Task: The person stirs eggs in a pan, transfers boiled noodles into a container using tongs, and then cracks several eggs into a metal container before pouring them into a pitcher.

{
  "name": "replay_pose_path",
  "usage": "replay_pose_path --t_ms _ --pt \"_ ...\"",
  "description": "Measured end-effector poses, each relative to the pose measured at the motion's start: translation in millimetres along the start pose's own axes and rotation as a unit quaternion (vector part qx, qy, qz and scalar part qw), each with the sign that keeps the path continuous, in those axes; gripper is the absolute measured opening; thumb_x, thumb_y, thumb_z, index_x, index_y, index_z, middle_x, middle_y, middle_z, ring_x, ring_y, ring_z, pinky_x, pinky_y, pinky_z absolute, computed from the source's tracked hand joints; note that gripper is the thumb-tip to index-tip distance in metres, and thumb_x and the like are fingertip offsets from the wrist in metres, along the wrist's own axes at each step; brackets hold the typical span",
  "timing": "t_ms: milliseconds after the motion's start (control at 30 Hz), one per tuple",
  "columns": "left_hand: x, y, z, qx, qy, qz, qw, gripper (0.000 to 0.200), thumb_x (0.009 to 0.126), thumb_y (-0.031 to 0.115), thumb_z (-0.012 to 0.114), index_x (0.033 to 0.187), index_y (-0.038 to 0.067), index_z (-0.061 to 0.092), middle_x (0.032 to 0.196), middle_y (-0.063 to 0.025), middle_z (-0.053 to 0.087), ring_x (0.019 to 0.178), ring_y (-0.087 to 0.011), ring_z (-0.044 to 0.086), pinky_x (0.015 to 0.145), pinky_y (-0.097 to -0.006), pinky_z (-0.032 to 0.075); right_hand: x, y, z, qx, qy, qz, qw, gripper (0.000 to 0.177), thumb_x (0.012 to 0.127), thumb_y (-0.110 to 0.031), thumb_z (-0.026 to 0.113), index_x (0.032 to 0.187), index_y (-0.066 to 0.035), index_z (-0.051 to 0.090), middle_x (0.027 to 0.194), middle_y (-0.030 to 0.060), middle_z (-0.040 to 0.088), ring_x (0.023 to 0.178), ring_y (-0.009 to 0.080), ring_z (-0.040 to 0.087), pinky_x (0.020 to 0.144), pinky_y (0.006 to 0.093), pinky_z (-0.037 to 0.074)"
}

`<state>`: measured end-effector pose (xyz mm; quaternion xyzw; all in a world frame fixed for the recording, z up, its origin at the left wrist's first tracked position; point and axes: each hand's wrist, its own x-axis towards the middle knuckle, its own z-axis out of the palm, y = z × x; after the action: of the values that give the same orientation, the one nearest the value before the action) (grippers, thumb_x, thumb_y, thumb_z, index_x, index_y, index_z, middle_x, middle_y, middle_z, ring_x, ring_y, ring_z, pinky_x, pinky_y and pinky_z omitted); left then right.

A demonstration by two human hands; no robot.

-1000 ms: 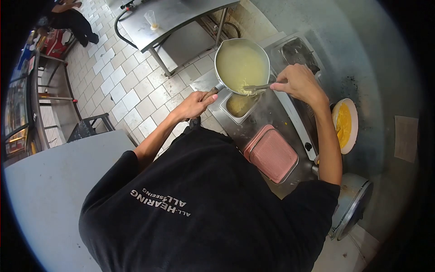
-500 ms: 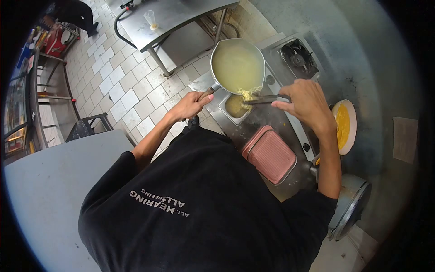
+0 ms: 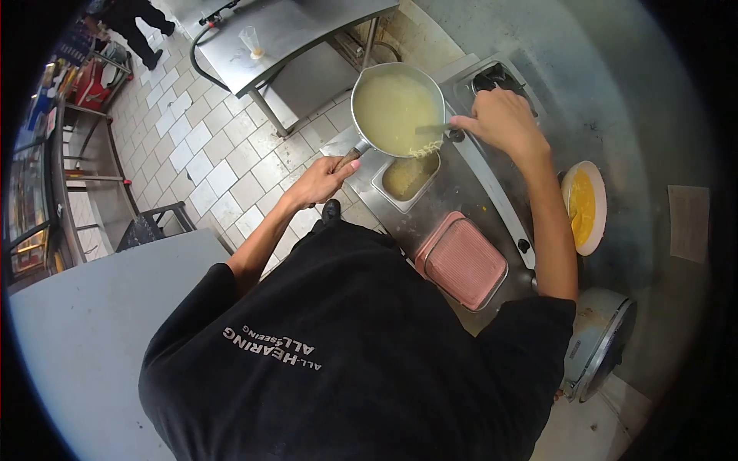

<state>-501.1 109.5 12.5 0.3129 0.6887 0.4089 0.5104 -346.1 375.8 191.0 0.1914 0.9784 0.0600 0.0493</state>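
My left hand (image 3: 321, 181) is wrapped round the handle of a pot (image 3: 364, 146) filled with cloudy yellowish liquid. In my right hand (image 3: 503, 123) are dark tongs (image 3: 435, 129), whose tips reach over the pot's right side. Pale noodles (image 3: 425, 149) lie at the pot's lower right rim. Just below the pot, a small metal container (image 3: 400, 201) holds yellowish contents. Nearer my body, a pink lidded box (image 3: 466, 261) rests on the steel counter.
A gas burner (image 3: 492, 77) is beyond my right hand. To the right stand a white bowl (image 3: 596, 246) of yellow food and a large metal pot (image 3: 596, 338). A steel table (image 3: 300, 27) bears a clear cup (image 3: 250, 42). Another person (image 3: 138, 31) stands far left.
My right hand and the tongs have moved up, from above the small container to over the pot. The pot has shifted slightly left. More of the other person shows.
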Motion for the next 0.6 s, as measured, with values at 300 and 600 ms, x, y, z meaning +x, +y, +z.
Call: replay_pose_path --t_ms 300,600 --pt "-1.0 1.8 1.4 -0.01 -0.013 0.001 1.0 0.047 0.099 0.047 0.052 0.071 0.012 0.039 0.052 0.0077 0.032 0.04 -0.0042 0.029 0.035 -0.0255 0.024 -5.8 -12.2 -22.2 0.091 -0.161 -0.01 0.983 0.04 0.076 -0.039 0.075 0.073 0.0 0.072 0.065 0.0204 0.064 0.072 0.0369 0.067 0.07 0.044 0.052" --pt "-2.6 9.0 0.1 -0.002 -0.016 -0.01 1.0 0.05 0.097 0.05 0.054 0.07 0.008 0.046 0.054 0.0048 0.035 0.044 -0.0071 0.034 0.04 -0.0284 0.03 -50.2 -18.2 -48.0 0.087 -0.064 -0.027 0.994 0.03 0.075 -0.029 0.075 0.088 -0.003 0.075 0.069 0.0212 0.064 0.071 0.0374 0.065 0.069 0.0436 0.049"
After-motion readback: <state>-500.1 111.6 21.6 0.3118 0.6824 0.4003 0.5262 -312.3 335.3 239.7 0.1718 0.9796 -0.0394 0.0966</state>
